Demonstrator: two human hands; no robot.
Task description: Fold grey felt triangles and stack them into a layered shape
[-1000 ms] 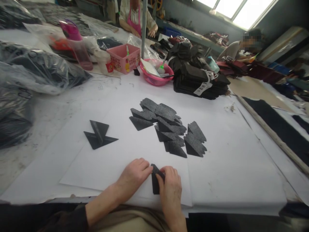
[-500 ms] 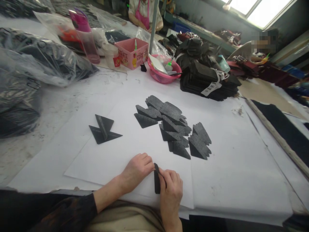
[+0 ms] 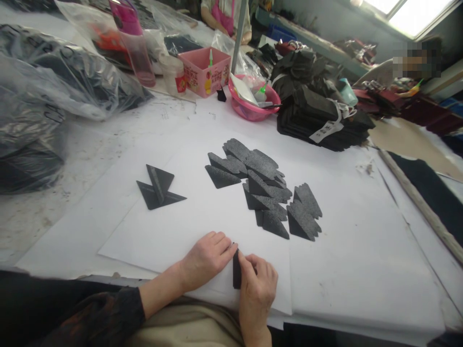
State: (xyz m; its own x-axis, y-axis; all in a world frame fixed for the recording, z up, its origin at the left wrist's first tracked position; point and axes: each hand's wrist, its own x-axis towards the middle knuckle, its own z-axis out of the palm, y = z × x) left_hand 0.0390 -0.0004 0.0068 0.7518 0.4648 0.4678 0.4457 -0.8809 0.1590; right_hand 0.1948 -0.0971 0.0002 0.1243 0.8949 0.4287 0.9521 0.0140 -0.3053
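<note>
From the head view, your left hand [image 3: 206,258] and right hand [image 3: 256,284] meet at the near edge of the desk [image 3: 361,270], on the white paper [image 3: 173,231]. Both pinch one small dark piece [image 3: 236,270], folded and standing on edge between your fingertips; each grip is clamped on it. Press the crease flat against the paper and keep the edges lined up before you let go, I judge. The loose pile [image 3: 264,193] of like pieces lies beyond your hands, well apart. Two folded triangles [image 3: 158,188] sit off to the left. A pink bowl [image 3: 253,108] stands far back.
</note>
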